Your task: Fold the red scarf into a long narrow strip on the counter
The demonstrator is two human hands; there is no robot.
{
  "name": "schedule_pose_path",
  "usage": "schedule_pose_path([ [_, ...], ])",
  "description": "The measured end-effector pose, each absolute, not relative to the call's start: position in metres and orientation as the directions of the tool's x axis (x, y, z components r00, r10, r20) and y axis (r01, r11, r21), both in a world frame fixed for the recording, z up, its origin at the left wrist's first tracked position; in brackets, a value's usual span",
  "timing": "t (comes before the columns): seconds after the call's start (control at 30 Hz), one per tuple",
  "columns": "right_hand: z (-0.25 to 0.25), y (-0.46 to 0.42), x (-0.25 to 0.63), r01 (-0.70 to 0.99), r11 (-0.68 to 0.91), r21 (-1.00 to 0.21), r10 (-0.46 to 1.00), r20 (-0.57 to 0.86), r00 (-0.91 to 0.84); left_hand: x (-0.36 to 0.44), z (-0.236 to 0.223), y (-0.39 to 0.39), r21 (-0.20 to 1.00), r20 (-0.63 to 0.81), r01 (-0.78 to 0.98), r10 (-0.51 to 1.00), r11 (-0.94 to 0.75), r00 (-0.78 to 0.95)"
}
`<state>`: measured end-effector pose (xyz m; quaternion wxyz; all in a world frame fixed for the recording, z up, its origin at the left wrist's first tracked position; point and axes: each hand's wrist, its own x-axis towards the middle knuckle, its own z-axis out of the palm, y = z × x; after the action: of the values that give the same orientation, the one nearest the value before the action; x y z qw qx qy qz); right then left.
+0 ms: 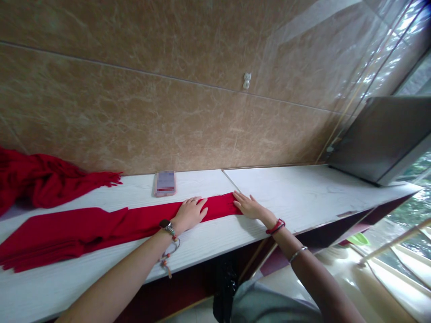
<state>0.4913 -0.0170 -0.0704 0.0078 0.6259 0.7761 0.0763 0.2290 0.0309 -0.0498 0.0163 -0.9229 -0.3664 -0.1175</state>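
Note:
A long red scarf (141,220) lies folded lengthwise along the white countertop (286,193). Its left part is wider and rumpled, with fringe at the far left end. My left hand (191,214) rests on the scarf with its fingers laid flat across the cloth. At the narrow right end, my right hand (249,206) lies flat, its fingertips touching the scarf's edge. Neither hand grips the cloth.
A second red fringed scarf (50,179) is bunched at the back left. A phone (165,183) lies near the tiled wall (134,112). A grey box-like appliance (380,139) stands at the right end. Open shelving runs below the counter's front edge.

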Motion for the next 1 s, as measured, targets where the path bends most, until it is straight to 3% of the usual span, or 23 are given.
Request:
schedule_pose_path([
  [0.07,-0.064,-0.018,0.503,0.984,0.120,0.134,0.991,0.037,-0.126,0.229,-0.050,0.031,0.052,0.227,0.681,0.673,-0.731,0.704],
  [0.17,-0.052,-0.019,0.510,0.998,0.038,0.044,0.994,0.099,-0.042,0.230,-0.051,0.032,0.039,0.228,0.683,0.672,-0.730,0.705],
  [0.27,-0.044,-0.019,0.502,0.978,0.177,-0.109,0.978,0.135,-0.162,0.230,-0.051,0.032,0.039,0.235,0.680,0.668,-0.733,0.706],
  [0.37,-0.048,-0.018,0.485,0.932,0.314,-0.179,0.949,0.076,-0.305,0.230,-0.051,0.033,0.045,0.235,0.679,0.668,-0.733,0.706],
  [0.5,-0.061,-0.020,0.478,0.930,0.325,-0.170,0.946,0.049,-0.321,0.229,-0.050,0.032,0.049,0.233,0.683,0.673,-0.729,0.702],
  [0.67,-0.066,-0.030,0.505,0.985,0.136,-0.108,0.990,0.049,-0.132,0.229,-0.050,0.031,0.063,0.238,0.683,0.675,-0.728,0.698],
  [0.8,-0.060,-0.043,0.509,0.986,0.102,-0.135,0.971,0.229,-0.069,0.230,-0.052,0.032,0.057,0.248,0.685,0.675,-0.726,0.695],
  [0.9,-0.052,-0.053,0.487,0.936,0.285,-0.206,0.892,0.415,-0.180,0.230,-0.052,0.032,0.057,0.245,0.688,0.678,-0.723,0.693],
  [1.0,-0.050,-0.057,0.458,0.879,0.424,-0.217,0.840,0.459,-0.291,0.230,-0.051,0.031,0.062,0.247,0.689,0.680,-0.722,0.690],
])
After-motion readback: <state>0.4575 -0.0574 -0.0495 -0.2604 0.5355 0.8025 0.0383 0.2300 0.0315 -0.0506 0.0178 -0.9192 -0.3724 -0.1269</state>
